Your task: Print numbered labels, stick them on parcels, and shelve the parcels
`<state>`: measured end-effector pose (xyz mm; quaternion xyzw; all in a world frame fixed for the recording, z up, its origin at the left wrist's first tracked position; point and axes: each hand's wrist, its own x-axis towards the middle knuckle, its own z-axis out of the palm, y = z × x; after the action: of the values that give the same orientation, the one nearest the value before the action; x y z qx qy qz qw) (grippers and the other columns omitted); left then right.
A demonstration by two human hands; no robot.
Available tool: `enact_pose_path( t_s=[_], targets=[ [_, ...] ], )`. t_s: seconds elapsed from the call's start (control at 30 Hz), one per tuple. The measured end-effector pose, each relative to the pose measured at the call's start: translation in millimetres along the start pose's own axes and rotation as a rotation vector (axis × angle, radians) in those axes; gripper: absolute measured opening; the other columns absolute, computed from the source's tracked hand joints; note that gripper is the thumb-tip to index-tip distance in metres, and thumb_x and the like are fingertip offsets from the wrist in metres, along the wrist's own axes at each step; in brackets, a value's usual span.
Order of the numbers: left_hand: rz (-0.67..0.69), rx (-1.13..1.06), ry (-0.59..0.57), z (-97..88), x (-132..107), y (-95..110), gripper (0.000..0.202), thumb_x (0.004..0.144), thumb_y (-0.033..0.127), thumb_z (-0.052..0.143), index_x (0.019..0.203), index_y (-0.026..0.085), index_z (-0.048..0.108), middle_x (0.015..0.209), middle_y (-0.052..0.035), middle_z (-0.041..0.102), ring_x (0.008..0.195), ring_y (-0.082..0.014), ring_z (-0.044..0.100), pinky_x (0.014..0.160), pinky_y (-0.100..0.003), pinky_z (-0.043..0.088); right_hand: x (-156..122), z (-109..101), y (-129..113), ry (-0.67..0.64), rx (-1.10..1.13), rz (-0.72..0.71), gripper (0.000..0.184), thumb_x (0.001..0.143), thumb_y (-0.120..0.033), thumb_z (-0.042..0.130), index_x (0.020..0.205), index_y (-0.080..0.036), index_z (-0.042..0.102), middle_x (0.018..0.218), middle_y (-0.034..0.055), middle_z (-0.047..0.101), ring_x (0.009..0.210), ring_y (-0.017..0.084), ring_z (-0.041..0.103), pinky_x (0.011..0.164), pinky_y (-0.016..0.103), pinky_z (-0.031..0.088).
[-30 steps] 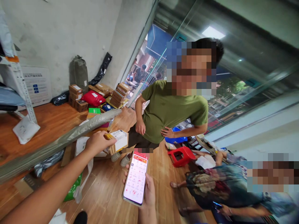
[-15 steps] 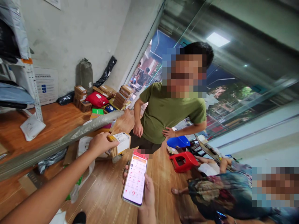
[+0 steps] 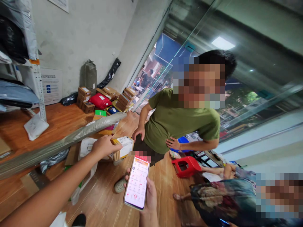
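Note:
Reaching out from the lower left, my left hand (image 3: 105, 147) is closed on a small parcel (image 3: 125, 147). The parcel is brown-yellow with a white printed label facing me, and my thumb lies on its near edge. My right hand (image 3: 150, 195) is wrapped round a smartphone (image 3: 136, 183) at the lower middle, thumb at its right edge and fingertips at its left. The lit screen shows a red-topped page of small icons. The parcel is above and left of the phone, apart from it.
A person in a green T-shirt (image 3: 175, 118) stands close in front. Another person in a patterned dress (image 3: 213, 198) is at right, near a red stool (image 3: 187, 166). A long wrapped roll (image 3: 78, 135) crosses the left side. Parcels (image 3: 100, 100) lie by the wall; a shelf (image 3: 42, 94) stands left.
The person in green has moved nearer and to the right in view, and one foot now shows beside the phone. My hands keep their hold on parcel and phone.

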<state>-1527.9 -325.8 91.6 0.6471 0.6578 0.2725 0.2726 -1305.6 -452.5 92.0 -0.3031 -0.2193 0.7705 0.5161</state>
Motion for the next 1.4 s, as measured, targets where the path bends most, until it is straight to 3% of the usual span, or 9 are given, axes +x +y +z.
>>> enact_pose_path(
  t_s=[0.7,0.93,1.03,1.13,1.27,1.4],
  targets=[
    [0.037,0.042,0.052,-1.0,-16,10,0.067,0.069,0.065,0.068,0.118,0.02,0.063,0.11,-0.0074,0.06,0.1,-0.0298,0.06,0.078,-0.038,0.045,-12,14,5,0.043,-0.062,-0.05,0.049,0.073,-0.039,0.073,0.114,-0.014,0.069,0.11,0.0135,0.074,0.089,0.026,0.072,0.078,0.041,0.057],
    [0.066,0.055,0.074,-1.7,-26,12,0.066,0.069,0.064,0.071,0.118,0.021,0.062,0.114,-0.0057,0.059,0.1,-0.0286,0.059,0.075,-0.036,0.043,-5,-11,9,0.019,0.004,-0.072,0.051,0.07,-0.046,0.072,0.111,-0.015,0.071,0.11,0.0122,0.074,0.092,0.026,0.071,0.083,0.042,0.055],
    [0.021,0.035,0.042,-1.9,-35,8,0.06,0.07,0.063,0.071,0.113,0.022,0.063,0.109,-0.005,0.06,0.094,-0.0267,0.06,0.072,-0.035,0.042,6,-30,14,0.074,0.055,-0.112,0.056,0.069,-0.052,0.069,0.108,-0.013,0.071,0.099,0.0115,0.075,0.086,0.025,0.071,0.083,0.04,0.055],
    [-0.04,-0.08,-0.001,2.3,-47,0,0.053,0.075,0.062,0.066,0.109,0.022,0.064,0.106,-0.004,0.062,0.097,-0.0248,0.06,0.074,-0.033,0.043,18,-44,21,0.15,0.093,-0.174,0.054,0.069,-0.047,0.068,0.113,-0.015,0.07,0.096,0.0089,0.076,0.086,0.022,0.071,0.082,0.036,0.054],
    [-0.055,-0.148,0.007,12.3,-58,-13,0.055,0.075,0.063,0.065,0.109,0.019,0.062,0.107,-0.0055,0.063,0.099,-0.0243,0.058,0.078,-0.033,0.043,29,-49,30,0.193,0.125,-0.228,0.05,0.075,-0.046,0.064,0.119,-0.022,0.067,0.102,0.0058,0.076,0.092,0.02,0.071,0.086,0.034,0.053],
    [0.003,-0.179,0.04,14.4,-58,-29,0.062,0.071,0.062,0.066,0.114,0.017,0.061,0.11,-0.0068,0.061,0.099,-0.0248,0.058,0.083,-0.034,0.042,36,-49,39,0.185,0.118,-0.176,0.046,0.073,-0.05,0.066,0.107,-0.02,0.07,0.102,0.0062,0.076,0.091,0.02,0.071,0.087,0.036,0.053]
  ],
)
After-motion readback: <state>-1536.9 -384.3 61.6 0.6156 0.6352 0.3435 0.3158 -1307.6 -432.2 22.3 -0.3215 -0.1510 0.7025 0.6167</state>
